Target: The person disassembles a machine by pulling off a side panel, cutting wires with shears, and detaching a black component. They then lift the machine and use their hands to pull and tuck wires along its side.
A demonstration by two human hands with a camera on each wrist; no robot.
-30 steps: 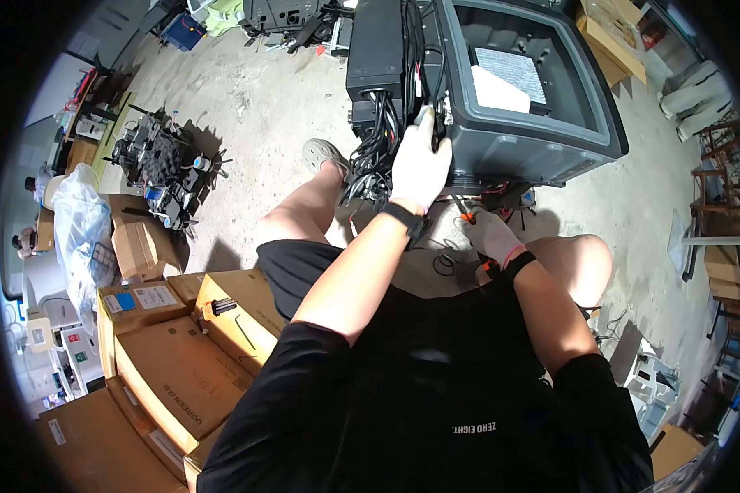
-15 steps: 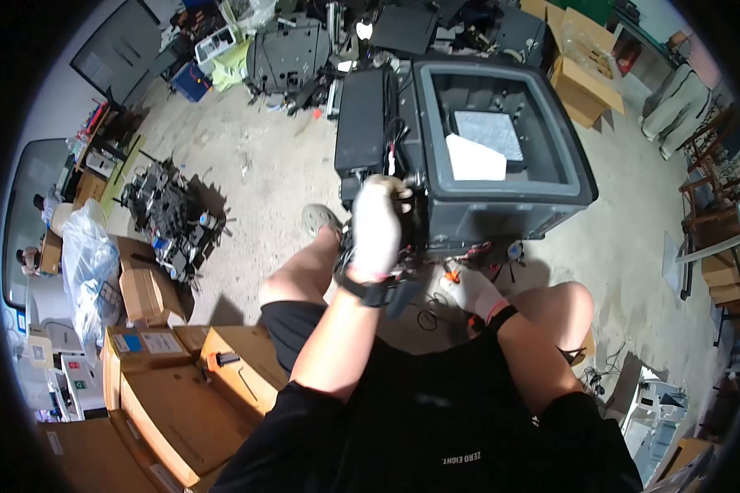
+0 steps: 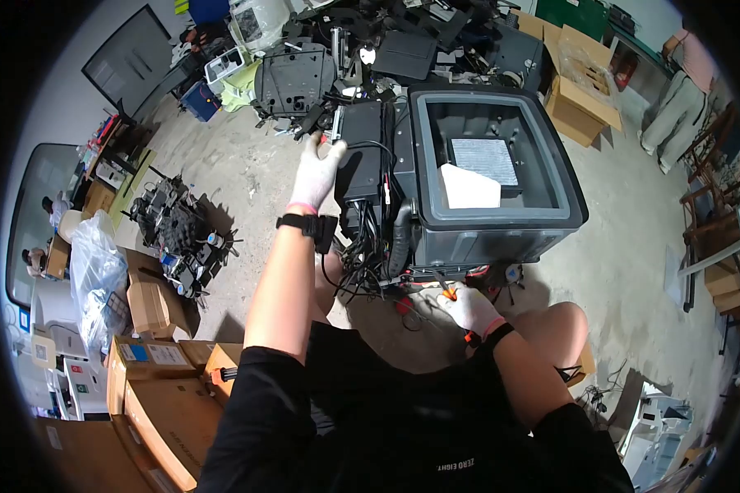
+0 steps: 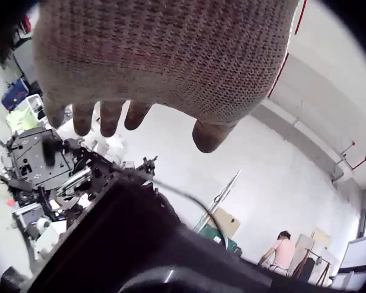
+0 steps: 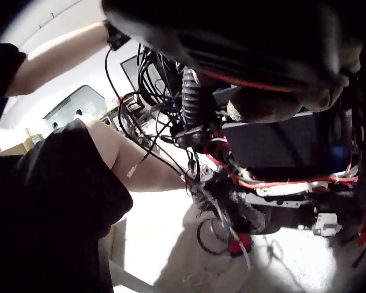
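Observation:
My left hand (image 3: 316,174), in a white knit glove, is beside the left edge of a tall black box (image 3: 359,131), its fingers and thumb spread. A thin black cable (image 3: 372,145) loops over the box near the thumb. In the left wrist view the glove (image 4: 165,61) fills the top, fingers extended above a cable (image 4: 189,196). My gloved right hand (image 3: 471,311) grips an orange-and-black handled tool (image 3: 450,293) by the lower front of a grey open-topped bin (image 3: 501,215). The right wrist view shows that hand dark above red and white wires (image 5: 280,183).
A black cable bundle (image 3: 362,226) and a corrugated hose (image 3: 400,238) hang between box and bin. A white block (image 3: 469,187) lies inside the bin. Cardboard boxes (image 3: 168,419) stand at my left; a black machine (image 3: 177,226) is on the floor. Another person (image 3: 678,99) stands far right.
My left hand has moved from the cables between box and bin over to the box's left side, its fingers now spread. The right hand stays low with the tool. The head view has tilted up.

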